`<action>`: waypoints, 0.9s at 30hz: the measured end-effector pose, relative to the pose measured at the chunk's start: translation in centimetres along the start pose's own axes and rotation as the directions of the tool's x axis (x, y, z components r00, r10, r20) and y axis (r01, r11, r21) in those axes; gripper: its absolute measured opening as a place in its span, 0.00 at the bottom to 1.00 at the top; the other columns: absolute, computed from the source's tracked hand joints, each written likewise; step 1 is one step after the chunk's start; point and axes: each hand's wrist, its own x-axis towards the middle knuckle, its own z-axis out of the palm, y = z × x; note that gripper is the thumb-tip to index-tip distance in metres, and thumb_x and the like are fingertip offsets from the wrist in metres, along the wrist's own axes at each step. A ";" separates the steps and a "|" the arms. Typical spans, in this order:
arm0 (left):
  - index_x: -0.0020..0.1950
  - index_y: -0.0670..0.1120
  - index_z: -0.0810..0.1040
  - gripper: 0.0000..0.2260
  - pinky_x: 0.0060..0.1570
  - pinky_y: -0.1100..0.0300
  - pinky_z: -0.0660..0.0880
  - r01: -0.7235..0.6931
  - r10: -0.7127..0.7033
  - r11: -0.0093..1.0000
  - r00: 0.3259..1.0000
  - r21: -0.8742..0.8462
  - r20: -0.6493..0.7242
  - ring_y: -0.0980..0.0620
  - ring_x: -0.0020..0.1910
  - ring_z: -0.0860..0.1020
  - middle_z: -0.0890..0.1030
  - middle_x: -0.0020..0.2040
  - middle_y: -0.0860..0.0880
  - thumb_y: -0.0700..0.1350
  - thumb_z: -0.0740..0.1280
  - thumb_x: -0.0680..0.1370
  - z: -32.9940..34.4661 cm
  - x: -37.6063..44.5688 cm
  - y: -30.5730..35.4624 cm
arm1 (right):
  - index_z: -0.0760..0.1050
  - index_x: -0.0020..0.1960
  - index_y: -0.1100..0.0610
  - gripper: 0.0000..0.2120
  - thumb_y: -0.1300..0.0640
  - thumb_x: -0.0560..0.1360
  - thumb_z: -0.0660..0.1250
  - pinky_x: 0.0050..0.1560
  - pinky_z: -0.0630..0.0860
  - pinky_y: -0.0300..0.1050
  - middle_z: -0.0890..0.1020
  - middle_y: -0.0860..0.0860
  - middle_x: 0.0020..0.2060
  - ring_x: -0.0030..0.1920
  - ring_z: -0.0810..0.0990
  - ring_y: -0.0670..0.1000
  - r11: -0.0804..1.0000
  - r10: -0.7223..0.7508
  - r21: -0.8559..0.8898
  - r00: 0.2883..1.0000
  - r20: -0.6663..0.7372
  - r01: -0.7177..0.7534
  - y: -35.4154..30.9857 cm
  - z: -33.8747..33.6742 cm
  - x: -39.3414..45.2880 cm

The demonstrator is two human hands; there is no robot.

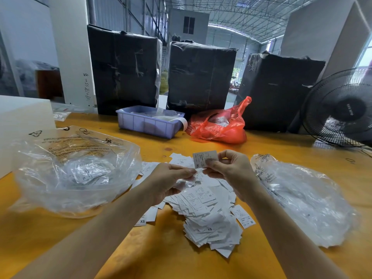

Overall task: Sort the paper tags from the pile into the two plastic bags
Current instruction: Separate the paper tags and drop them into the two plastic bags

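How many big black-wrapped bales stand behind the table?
3: left bale, middle bale behind the blue tray, right bale beside the fan. More may be hidden.

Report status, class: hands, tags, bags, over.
Right hand pinching XL tag; left hand at its lower edge. Pile between clear bags. Nothing blocking.

Two bare forearms — no sleeves, no gloves

Looks like a warehouse: steel truss roof (pixel 241 15) overhead, big black-wrapped bales (pixel 201 75) stacked well beyond the fingers (pixel 213 163), plus a floor fan (pixel 340 107).
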 end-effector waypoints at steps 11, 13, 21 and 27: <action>0.44 0.45 0.83 0.05 0.33 0.65 0.74 -0.055 0.052 0.998 0.996 -0.034 -0.071 0.55 0.32 0.76 0.84 0.34 0.51 0.45 0.71 0.73 -0.3 0.3 -0.2 | 0.74 0.45 0.67 0.06 0.69 0.71 0.70 0.33 0.81 0.41 0.84 0.58 0.33 0.31 0.84 0.52 0.991 0.119 -0.070 0.984 0.133 -0.111 -0.2 -0.2 -0.2; 0.44 0.44 0.83 0.06 0.36 0.64 0.75 -0.067 0.066 0.997 0.995 -0.022 -0.077 0.54 0.33 0.76 0.84 0.35 0.50 0.47 0.71 0.73 -0.3 0.4 -0.3 | 0.74 0.44 0.66 0.06 0.68 0.71 0.71 0.32 0.80 0.40 0.84 0.60 0.34 0.31 0.84 0.52 0.985 0.167 -0.084 0.969 0.182 -0.154 -0.3 -0.2 -0.4; 0.44 0.40 0.82 0.08 0.31 0.66 0.76 -0.069 0.067 0.996 0.997 -0.052 -0.033 0.58 0.29 0.80 0.83 0.31 0.49 0.45 0.72 0.72 0.5 0.3 -0.8 | 0.76 0.43 0.64 0.08 0.64 0.68 0.74 0.32 0.78 0.38 0.83 0.59 0.34 0.31 0.82 0.50 0.964 0.264 -0.114 0.920 0.291 -0.241 0.0 -0.1 -0.5; 0.40 0.42 0.80 0.09 0.27 0.66 0.75 -0.068 0.048 0.986 0.991 -0.151 -0.128 0.51 0.35 0.81 0.82 0.35 0.46 0.48 0.71 0.73 1.2 0.3 -0.9 | 0.76 0.52 0.62 0.14 0.64 0.68 0.75 0.32 0.77 0.38 0.81 0.58 0.33 0.29 0.80 0.49 0.985 0.138 -0.124 0.982 0.126 -0.122 0.5 0.7 -0.4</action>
